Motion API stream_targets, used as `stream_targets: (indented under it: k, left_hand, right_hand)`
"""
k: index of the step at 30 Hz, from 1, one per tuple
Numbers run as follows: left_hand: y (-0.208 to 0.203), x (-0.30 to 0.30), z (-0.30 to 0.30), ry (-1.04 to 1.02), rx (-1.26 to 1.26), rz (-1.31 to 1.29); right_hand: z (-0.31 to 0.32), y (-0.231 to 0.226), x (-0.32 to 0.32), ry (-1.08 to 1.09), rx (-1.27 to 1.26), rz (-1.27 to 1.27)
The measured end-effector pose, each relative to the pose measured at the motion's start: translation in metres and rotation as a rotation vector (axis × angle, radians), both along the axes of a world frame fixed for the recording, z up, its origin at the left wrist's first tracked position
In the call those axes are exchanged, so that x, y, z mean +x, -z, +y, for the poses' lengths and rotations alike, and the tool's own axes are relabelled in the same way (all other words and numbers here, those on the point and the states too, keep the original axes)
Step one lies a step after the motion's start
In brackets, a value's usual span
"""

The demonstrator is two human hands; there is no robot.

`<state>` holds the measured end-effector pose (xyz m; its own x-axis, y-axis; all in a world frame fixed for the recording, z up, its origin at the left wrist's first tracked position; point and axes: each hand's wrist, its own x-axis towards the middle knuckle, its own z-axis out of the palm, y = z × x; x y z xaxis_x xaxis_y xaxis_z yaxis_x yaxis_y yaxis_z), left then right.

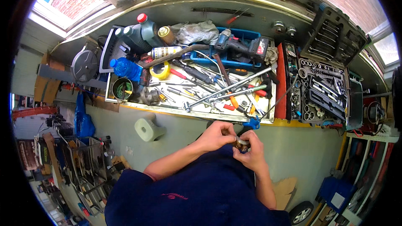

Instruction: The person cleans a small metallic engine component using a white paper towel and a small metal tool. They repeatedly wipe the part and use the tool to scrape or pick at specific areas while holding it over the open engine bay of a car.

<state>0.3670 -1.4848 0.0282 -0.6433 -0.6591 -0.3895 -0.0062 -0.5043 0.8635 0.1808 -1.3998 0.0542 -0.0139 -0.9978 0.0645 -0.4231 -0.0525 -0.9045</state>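
Left hand (215,138) and right hand (253,154) meet at one small brownish part (241,143)!
And the right hand has it, thumb and fingers pinching the part between them; the left bunches its fingertips at the part's left side, though whether they grip it too, I can't tell. Beyond the hands, the crowded worktop (163,108): a long metal bar (209,97) slants across ahead, a yellow tape roll (160,71) lies farther left, a cordless drill (240,49) well past them. Right of the hands, an open socket set (328,96); left, a pale stool (148,129).
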Motion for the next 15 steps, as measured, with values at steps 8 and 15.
stream_targets:
  k: [8,15]
  left_hand:
    - [0.003,0.009,0.002,-0.039,-0.125,-0.094]
    - [0.024,0.037,-0.005,-0.014,-0.162,-0.179]
  right_hand:
    - [-0.004,0.001,0.009,-0.055,-0.028,0.041]
    - [0.001,0.007,0.009,0.005,0.002,0.007]
